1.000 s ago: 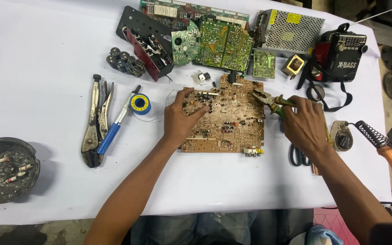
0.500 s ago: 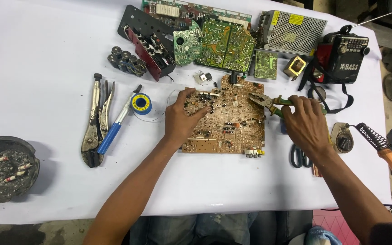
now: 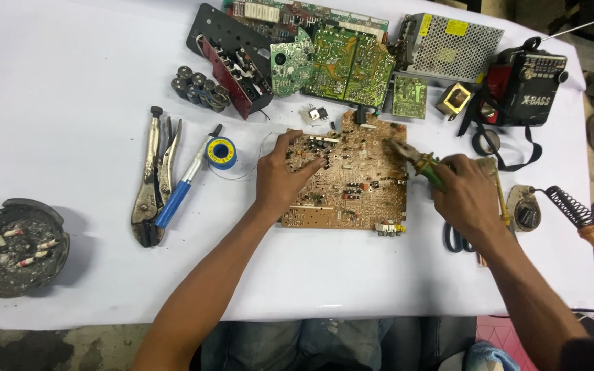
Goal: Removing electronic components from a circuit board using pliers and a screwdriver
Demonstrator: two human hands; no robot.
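A brown circuit board (image 3: pixel 359 185) lies flat in the middle of the white table. My left hand (image 3: pixel 282 175) rests on the board's left part, fingers spread over its components and pressing it down. My right hand (image 3: pixel 465 192) sits just off the board's right edge and grips small green-handled pliers (image 3: pixel 417 161). The pliers' tip points up-left and touches the upper right part of the board.
Green circuit boards (image 3: pixel 338 62), a metal mesh power supply (image 3: pixel 452 45) and a red-black radio (image 3: pixel 524 86) line the back. Locking pliers (image 3: pixel 149 185), a blue-handled tool (image 3: pixel 183 182) and a solder spool (image 3: pixel 221 152) lie left. An ashtray (image 3: pixel 12 247) sits far left, a soldering iron (image 3: pixel 589 230) right.
My right hand has shifted slightly, bringing the pliers' tip further onto the board. My left hand stays pressed on the board.
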